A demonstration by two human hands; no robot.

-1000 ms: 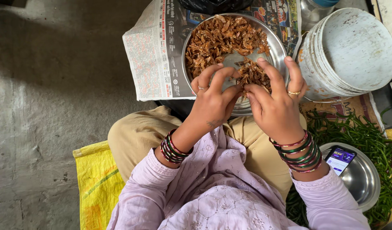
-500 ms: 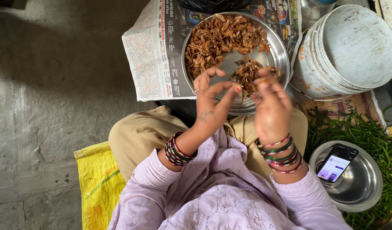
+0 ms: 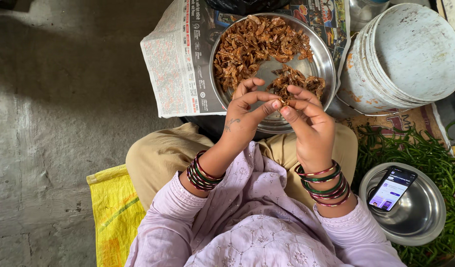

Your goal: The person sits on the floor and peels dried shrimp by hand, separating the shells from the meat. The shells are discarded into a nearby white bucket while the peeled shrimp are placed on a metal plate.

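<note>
I see my left hand (image 3: pixel 242 118) and right hand (image 3: pixel 311 131) pinching one dried shrimp (image 3: pixel 281 102) together over the steel bowl (image 3: pixel 326 54). My guess: a loose grip drops it outside the bowl's near rim (onto my lap).

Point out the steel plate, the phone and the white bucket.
steel plate (image 3: pixel 320 47): head view, bare right rim.
phone (image 3: pixel 392 188): head view, middle of screen.
white bucket (image 3: pixel 415 47): head view, centre of lid.

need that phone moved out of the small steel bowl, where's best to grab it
Grip the phone by its two long edges near the upper end, coming from above. It leans tilted in the small steel bowl, its top resting against the rim and raised off the bottom, so fingers can likely close around it there. Its lower end sits down inside the bowl and looks harder to reach.
</note>
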